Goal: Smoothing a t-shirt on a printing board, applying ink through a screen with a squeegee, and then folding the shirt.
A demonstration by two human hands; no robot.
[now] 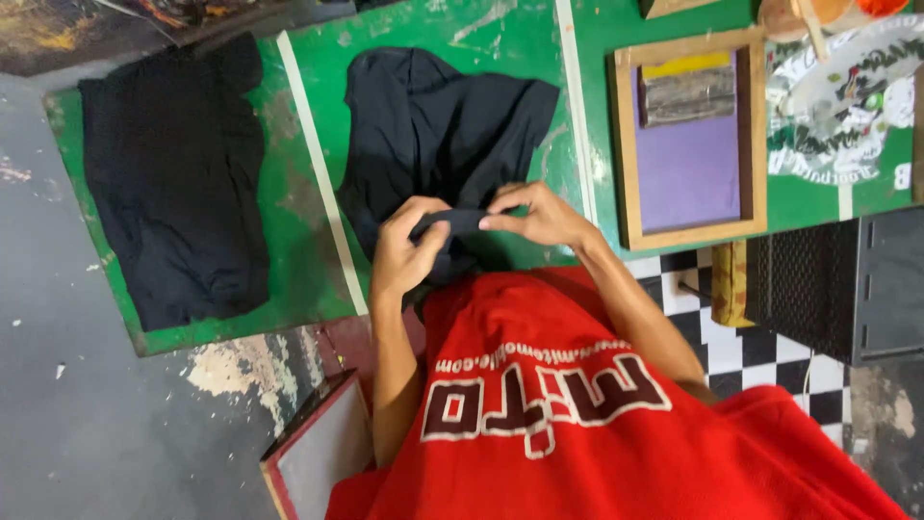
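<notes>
Black fabric, soft and limp, is pinched at its near edge by both hands. The dark garment (433, 135) lies spread on the green surface (318, 58), near the surface's front edge and in its middle panel, between two pale strips of tape. Its upper part is flat with loose folds; its lower part is gathered toward the hands, where a rolled hem or band is held up.

The left hand (399, 255) is closed around one end of that band, its fingers curled and pressed onto the cloth. The right hand (539, 217) pinches the other end between thumb and fingertips, the remaining fingers lightly bent. The band is stretched between the two hands.

The garment is judged light, floppy and not fragile; it would sag and crease wherever it is unsupported, so a hold at the hem or at two spread points along an edge seems best.

A second black garment (173, 173) lies flat toward the surface's left edge, well apart. A wooden-framed screen (688, 140) with a purple mesh lies toward the right, with a squeegee-like block on it.
</notes>
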